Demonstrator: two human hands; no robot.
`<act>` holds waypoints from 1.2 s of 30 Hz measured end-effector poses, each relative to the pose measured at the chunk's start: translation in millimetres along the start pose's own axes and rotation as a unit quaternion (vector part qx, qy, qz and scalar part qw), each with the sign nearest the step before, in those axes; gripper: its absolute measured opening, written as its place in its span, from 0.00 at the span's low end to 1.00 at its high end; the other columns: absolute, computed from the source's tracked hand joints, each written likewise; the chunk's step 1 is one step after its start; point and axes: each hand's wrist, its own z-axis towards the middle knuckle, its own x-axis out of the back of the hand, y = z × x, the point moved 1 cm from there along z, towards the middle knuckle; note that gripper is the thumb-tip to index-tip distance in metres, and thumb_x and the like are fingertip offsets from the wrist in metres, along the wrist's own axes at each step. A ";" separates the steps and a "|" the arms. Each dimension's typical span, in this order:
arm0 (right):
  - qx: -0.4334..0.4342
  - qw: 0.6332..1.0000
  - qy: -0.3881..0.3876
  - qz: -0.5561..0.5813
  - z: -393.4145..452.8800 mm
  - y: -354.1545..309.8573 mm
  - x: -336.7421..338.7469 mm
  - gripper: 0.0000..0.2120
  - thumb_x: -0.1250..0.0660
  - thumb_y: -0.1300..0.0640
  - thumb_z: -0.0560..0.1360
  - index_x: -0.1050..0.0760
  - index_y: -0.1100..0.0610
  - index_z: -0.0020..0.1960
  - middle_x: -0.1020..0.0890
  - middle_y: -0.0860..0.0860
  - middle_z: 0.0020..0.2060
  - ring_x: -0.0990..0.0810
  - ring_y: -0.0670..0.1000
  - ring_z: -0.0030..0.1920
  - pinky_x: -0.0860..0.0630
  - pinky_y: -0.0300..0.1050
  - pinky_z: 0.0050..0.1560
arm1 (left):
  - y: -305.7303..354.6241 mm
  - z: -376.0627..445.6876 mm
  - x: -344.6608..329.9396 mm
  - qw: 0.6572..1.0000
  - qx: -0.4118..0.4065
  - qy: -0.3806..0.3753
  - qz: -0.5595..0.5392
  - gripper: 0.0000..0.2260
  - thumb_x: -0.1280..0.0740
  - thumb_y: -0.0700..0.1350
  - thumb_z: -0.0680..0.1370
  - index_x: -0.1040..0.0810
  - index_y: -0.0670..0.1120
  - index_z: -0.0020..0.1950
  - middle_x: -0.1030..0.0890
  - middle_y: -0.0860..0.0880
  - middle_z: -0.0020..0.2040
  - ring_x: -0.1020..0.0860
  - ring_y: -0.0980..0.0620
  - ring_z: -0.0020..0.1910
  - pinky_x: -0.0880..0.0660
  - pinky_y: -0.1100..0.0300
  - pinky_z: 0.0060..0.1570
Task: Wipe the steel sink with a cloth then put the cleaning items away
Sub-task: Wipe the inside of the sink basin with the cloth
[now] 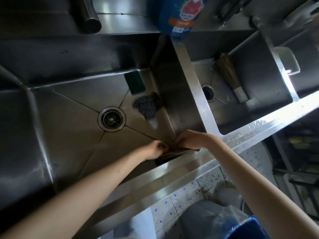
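Steel sink (69, 104): green sponge (134, 82), steel wool (146, 106) beside drain (111, 119).

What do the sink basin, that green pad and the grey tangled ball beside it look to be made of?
Sink basin: brushed stainless steel, judging by its dull grey reflections. Green pad: probably synthetic scouring fibre, matte and flat. Grey tangled ball: likely steel wool, a glinting wiry mesh.

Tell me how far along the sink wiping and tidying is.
Early on. Both hands, left and right, grip a dark folded cloth at the near corner of the large steel sink basin. Still inside it: a green scouring pad and dark steel-wool scrubber. Nothing looks put away.
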 end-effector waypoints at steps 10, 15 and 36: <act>0.014 0.943 0.332 0.020 -39.3 20.7 -5.8 0.14 0.29 0.60 0.69 0.19 0.56 0.54 0.16 0.54 0.48 0.20 0.55 0.51 0.26 0.43 0.54 | 21.6 6.1 -5.6 0.999 0.009 -0.034 -0.027 0.12 0.33 0.42 0.77 0.24 0.46 0.61 0.20 0.48 0.53 0.24 0.52 0.52 0.28 0.63 0.49; 0.006 0.894 0.449 0.000 -58.6 49.0 -6.5 0.19 0.28 0.54 0.71 0.22 0.55 0.61 0.21 0.52 0.59 0.27 0.56 0.60 0.31 0.46 0.60 | 28.2 3.2 -7.4 0.998 0.008 -0.061 -0.009 0.15 0.40 0.45 0.81 0.26 0.44 0.66 0.22 0.47 0.63 0.25 0.50 0.61 0.32 0.61 0.60; -0.010 0.931 0.366 0.004 -66.0 77.2 -22.2 0.46 0.27 0.36 0.64 0.43 0.47 0.76 0.43 0.43 0.76 0.44 0.49 0.76 0.41 0.50 0.73 | 51.3 -5.6 -15.6 0.995 0.020 -0.089 -0.028 0.14 0.37 0.52 0.79 0.28 0.51 0.63 0.23 0.53 0.60 0.26 0.56 0.55 0.30 0.64 0.56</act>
